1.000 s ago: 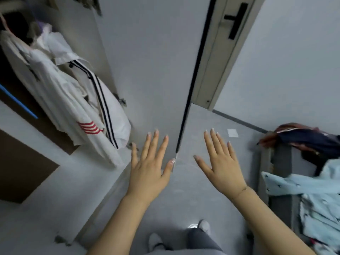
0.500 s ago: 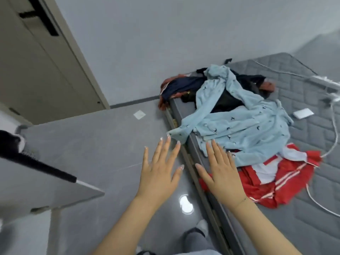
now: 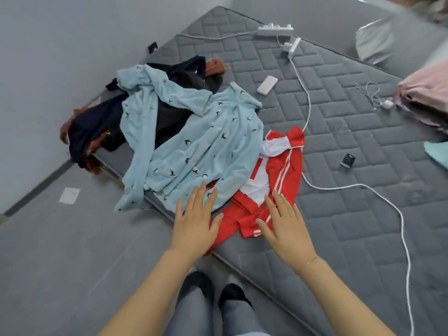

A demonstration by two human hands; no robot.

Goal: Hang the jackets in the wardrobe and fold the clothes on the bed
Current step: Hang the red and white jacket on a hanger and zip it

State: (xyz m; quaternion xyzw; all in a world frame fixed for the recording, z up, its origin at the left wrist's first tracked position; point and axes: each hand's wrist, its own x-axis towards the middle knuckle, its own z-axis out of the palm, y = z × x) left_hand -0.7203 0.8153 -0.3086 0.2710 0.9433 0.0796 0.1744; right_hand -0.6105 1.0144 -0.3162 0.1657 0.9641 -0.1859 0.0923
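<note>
- Bed (image 3: 339, 146): grey quilted mattress, carrying a heap of unfolded clothes at its near-left corner.
- Light blue garment (image 3: 194, 141): fleece with small dark motifs, spread loose on top of the heap, one sleeve trailing over the mattress edge. Not folded.
- Red and white jacket (image 3: 274, 180): crumpled, partly under the blue garment's hem, nearest both hands. Neither hung nor folded.
- Dark garments (image 3: 97, 127): navy, black and rust pieces bunched at the far-left corner, spilling off the edge. Untouched, by appearance.
- Left hand (image 3: 194, 224): fingers straight and spread, holding nothing, poised over the blue hem and red jacket; contact cannot be told.
- Right hand (image 3: 288, 226): likewise flat and empty, over the red jacket.
- Wardrobe: not in view.
- Sundries on mattress: white cable (image 3: 388, 207), power strip (image 3: 275, 30), white power bank (image 3: 266, 85).
- Status, judged: everything visible remains to be sorted; the next pick-up looks imminent.
</note>
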